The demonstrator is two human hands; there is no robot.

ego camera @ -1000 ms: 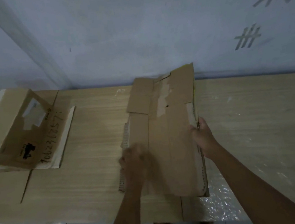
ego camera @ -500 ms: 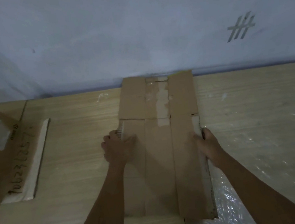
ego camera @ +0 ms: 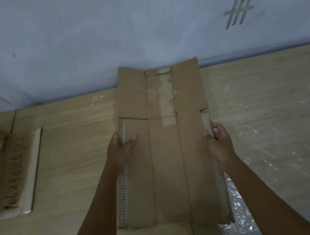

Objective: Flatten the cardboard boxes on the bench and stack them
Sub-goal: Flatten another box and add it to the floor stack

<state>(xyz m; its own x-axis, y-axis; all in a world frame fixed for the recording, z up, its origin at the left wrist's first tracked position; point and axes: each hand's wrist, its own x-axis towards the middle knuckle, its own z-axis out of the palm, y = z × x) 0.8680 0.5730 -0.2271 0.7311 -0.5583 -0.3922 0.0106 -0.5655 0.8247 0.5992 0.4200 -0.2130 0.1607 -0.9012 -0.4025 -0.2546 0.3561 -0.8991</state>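
Your left hand (ego camera: 120, 152) and right hand (ego camera: 219, 144) both hold the flattened box (ego camera: 166, 154), which lies at the centre of the bench (ego camera: 74, 165) and runs from 6 o'clock up to 12 o'clock, where its far flaps lean a bit up against the wall (ego camera: 102, 36). The left hand grips the box's left edge at approx. 9 o'clock of the sheet: thumb on top of the cardboard, the other fingers curled around the rough corrugated edge. The right hand grips the right edge at approx. 3 o'clock in the same way, thumb on the top face and fingers wrapped behind the edge. Both hands are closed on the cardboard, not pressing flat. The box shows two long fold lines, and a pale strip where tape was torn off sits toward 12 o'clock. At 9 o'clock of the bench, well apart from your hands, lies a second box (ego camera: 8, 172) w/ black handwritten numbers; it is cut by the frame edge. At 4 o'clock, just beside and partly under the flattened box, a clear plastic sheet (ego camera: 238, 214) shines on the bench. On the wall at 1 o'clock are grey tape marks (ego camera: 238, 11).
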